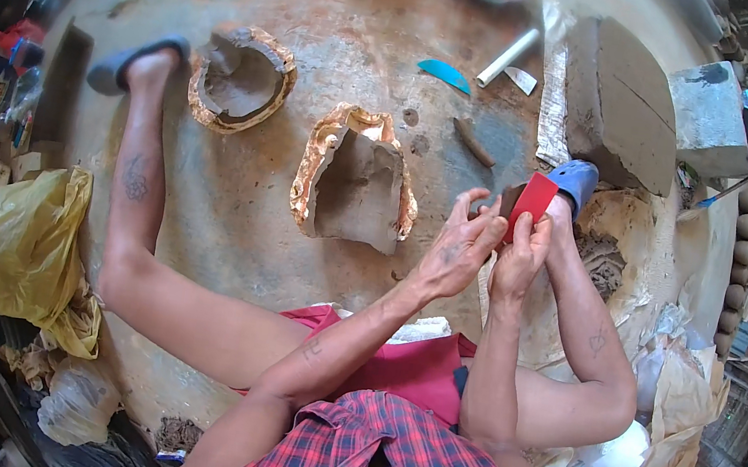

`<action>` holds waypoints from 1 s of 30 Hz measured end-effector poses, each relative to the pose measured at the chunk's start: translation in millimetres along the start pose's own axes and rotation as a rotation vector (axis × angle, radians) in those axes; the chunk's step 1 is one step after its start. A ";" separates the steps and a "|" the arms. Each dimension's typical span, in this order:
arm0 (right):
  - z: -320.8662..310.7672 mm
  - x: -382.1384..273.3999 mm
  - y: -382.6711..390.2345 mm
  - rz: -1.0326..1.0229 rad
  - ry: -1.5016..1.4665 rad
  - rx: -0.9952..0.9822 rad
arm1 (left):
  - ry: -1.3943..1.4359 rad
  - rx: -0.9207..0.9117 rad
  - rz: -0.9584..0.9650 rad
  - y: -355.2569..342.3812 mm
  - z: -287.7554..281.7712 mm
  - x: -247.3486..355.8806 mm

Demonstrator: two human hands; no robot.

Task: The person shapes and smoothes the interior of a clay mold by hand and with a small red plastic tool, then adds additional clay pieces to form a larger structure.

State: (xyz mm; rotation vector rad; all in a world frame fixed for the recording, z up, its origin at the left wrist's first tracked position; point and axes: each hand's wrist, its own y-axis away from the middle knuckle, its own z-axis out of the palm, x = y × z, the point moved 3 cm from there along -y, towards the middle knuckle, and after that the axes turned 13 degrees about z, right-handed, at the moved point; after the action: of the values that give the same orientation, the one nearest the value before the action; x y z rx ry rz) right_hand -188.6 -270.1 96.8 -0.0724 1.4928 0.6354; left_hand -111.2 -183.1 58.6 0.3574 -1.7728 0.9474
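Observation:
My right hand [519, 257] grips a flat red scraper [534, 201] between thumb and fingers, above my bent right leg. Close beside it, my left hand [458, 256] has its fingers curled at a small grey-brown piece of clay [511, 199] against the scraper's left edge. How firmly the left fingers hold that clay is partly hidden. In front of me rests an open plaster mould [309, 173], its inside lined with grey clay [359, 192]. Farther left lies a round plaster mould [288, 81], also with clay inside.
A large clay block [623, 101] stands at the right, next to a pale block [709, 117]. A teal curved rib [444, 75], a white tube [508, 57] and a clay roll [474, 143] lie on the floor. A yellow plastic bag [23, 244] is at the left.

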 end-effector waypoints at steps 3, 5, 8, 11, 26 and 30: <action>-36.0 13.7 -27.3 0.011 0.226 0.060 | -0.293 -0.028 0.055 -25.8 -41.3 18.3; -34.9 14.3 -40.6 0.038 0.127 0.079 | -0.206 -0.070 -0.241 -54.7 -96.7 27.7; -30.3 42.7 -64.7 -0.070 0.736 0.246 | -0.736 0.331 -0.132 -38.8 -189.2 -48.1; -21.8 55.1 -61.9 -0.196 0.880 0.342 | -0.533 0.241 -0.473 -6.5 -209.9 -91.5; 46.6 37.5 -24.0 0.137 0.460 0.071 | 0.423 0.976 -1.098 98.6 -98.6 -29.3; 81.1 40.2 -32.6 0.197 0.545 0.043 | 0.428 0.185 -1.307 105.3 -155.4 -16.9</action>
State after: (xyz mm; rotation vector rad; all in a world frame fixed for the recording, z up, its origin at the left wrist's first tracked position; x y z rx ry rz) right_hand -103.7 -249.1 57.0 -0.0686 2.0574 0.7801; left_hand -69.2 -3.4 20.1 1.1417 -0.7415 0.1777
